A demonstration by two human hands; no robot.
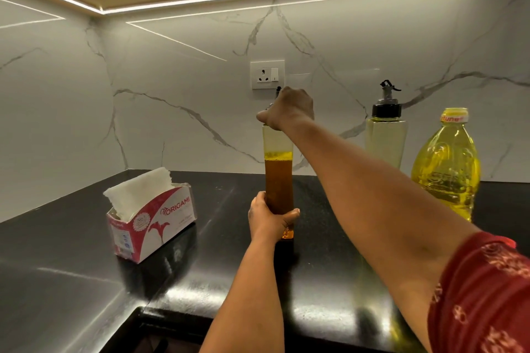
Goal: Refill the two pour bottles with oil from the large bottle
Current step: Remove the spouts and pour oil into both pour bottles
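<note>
my right hand (289,107) grips the spout cap, left hand (268,216) clamps the near pour bottle (278,172) below; careless twisting could tip it, spilling oil.

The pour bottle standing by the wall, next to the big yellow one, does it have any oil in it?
No, the pour bottle by the wall looks clear and empty, with its black spout cap on.
</note>
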